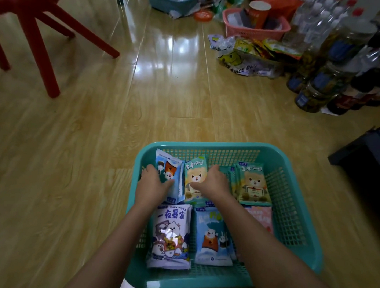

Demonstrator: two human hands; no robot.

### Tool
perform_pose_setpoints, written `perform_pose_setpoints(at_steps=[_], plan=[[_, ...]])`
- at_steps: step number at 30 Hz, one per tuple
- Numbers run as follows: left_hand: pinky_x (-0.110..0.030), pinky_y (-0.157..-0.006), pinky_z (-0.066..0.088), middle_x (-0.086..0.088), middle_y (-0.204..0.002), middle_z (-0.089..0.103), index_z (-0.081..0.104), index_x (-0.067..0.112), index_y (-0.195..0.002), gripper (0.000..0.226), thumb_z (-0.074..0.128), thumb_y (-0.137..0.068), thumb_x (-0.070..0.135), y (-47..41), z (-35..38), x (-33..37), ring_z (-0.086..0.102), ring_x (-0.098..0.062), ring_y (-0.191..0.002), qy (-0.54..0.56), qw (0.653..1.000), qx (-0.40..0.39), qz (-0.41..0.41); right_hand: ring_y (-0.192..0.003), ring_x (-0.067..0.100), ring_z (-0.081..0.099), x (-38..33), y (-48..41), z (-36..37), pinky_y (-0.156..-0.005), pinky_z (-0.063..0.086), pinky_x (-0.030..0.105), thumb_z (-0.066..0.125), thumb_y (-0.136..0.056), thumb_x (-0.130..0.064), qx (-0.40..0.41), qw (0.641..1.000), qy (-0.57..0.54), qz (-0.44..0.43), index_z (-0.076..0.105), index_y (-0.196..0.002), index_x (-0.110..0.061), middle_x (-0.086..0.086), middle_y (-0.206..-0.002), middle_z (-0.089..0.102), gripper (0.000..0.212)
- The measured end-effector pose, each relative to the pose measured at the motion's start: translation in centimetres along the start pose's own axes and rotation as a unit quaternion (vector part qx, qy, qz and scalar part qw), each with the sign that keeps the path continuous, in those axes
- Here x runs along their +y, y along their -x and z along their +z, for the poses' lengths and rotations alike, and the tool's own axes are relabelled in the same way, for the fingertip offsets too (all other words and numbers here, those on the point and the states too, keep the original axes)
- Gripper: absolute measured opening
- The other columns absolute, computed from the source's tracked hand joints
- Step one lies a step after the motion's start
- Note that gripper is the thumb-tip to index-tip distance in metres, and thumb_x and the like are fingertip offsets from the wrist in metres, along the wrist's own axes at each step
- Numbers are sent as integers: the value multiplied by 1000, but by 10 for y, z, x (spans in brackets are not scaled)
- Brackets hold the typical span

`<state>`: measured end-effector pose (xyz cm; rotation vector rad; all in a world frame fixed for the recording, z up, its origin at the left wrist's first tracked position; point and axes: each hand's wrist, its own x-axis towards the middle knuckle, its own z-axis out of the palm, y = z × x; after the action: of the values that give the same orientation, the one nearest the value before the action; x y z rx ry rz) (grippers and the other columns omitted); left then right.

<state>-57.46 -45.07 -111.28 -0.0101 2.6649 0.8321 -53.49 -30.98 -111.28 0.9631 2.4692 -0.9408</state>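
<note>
- A glossy wood-plank floor (95, 161) carries the teal basket (228, 144); all places below are relative to that basket.
- Inside, six pack faces show.
- Back row: a blue fox pack (170, 171), a bear pack (196, 177) and a second bear pack (254, 182).
- Front row: a white pack (171, 233) reading "Baby wipes", a blue polar-bear pack (214, 235) and a pink pack (260, 215).
- The left hand (153, 183) grips the blue fox pack at back left, thumb on its face.
- The right hand (213, 182) grips the middle bear pack, fingers over its right edge.
- Far beyond: one red chair (36, 25) to the left, one pink basket (254, 30), and a bag (244, 63) reading "HAVE A NICE DAY".
</note>
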Motion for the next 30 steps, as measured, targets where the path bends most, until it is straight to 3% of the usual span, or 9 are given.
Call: perform_pose_setpoints(at_steps=[4, 8, 10, 17, 21, 22, 24, 27, 30], plan=[[-45, -76, 54, -12, -104, 59, 43, 12, -102, 23, 58, -90, 25, 7, -16, 2, 63, -33, -90, 154, 988, -21, 23, -100, 29, 61, 5, 7, -15, -81, 50, 39, 56, -92, -27, -13, 989, -147, -27, 32, -126, -4, 15, -118, 58, 47], [-26, -50, 56, -1, -87, 64, 49, 28, -83, 21, 64, -86, 15, 25, -39, 10, 63, -22, -71, 382, 921, -69, 13, -80, 20, 63, 47, 26, -47, -74, 56, 42, 50, -95, -22, 36, 955, -291, -49, 31, -114, -15, 6, -104, 57, 27], [-32, -57, 54, 4, -76, 68, 51, 28, -78, 25, 68, -82, 11, 30, -42, 12, 62, -23, -70, 444, 892, -87, -9, -78, 16, 61, 70, 35, -59, -69, 54, 38, 50, -95, -18, 81, 941, -327, -31, 31, -111, -15, 8, -106, 57, 25], [-26, -56, 54, 4, -89, 71, 60, 21, -92, 23, 72, -77, 7, 38, -24, 14, 66, -17, -69, 462, 876, -128, -44, -93, 27, 55, 94, 17, -76, -71, 39, 30, 48, -96, -23, 165, 974, -147, 45, 34, -127, 0, 17, -115, 57, 41], [-42, -86, 52, 0, -128, 54, 46, 18, -132, 65, 75, -75, 14, 39, -19, 13, 60, -25, -105, 444, 882, -137, -72, -116, 38, 51, 96, 5, -71, -89, 45, 40, 45, -96, -35, 166, 982, 40, 84, 32, -135, 5, 24, -131, 50, 57], [-43, -84, 53, -3, -128, 55, 43, 20, -134, 68, 75, -74, 14, 39, -19, 12, 62, -26, -103, 441, 883, -138, -79, -117, 39, 50, 96, 4, -73, -90, 45, 41, 45, -95, -37, 165, 980, 69, 85, 33, -135, 6, 23, -132, 49, 59], [-35, -68, 53, -2, -108, 65, 50, 22, -119, 48, 71, -78, 9, 41, -21, 11, 65, -21, -81, 435, 885, -145, -82, -117, 38, 50, 95, 5, -79, -89, 45, 40, 47, -94, -36, 158, 979, 95, 88, 36, -133, 5, 21, -132, 47, 58], [-33, -65, 50, -6, -96, 70, 62, 16, -109, 34, 67, -79, 2, 40, -22, 7, 63, -20, -67, 392, 903, -164, -67, -117, 32, 46, 85, 15, -84, -89, 43, 38, 47, -95, -21, 168, 972, 156, 53, 36, -132, -1, 16, -133, 42, 44], [-24, -58, 52, -10, -88, 72, 68, 19, -96, 27, 69, -77, -1, 41, -30, 10, 66, -14, -61, 290, 930, -226, 7, -128, 21, 36, 68, 32, -80, -103, 34, 33, 42, -95, -14, 187, 962, 150, -127, 35, -140, -14, 5, -144, 36, 45]])
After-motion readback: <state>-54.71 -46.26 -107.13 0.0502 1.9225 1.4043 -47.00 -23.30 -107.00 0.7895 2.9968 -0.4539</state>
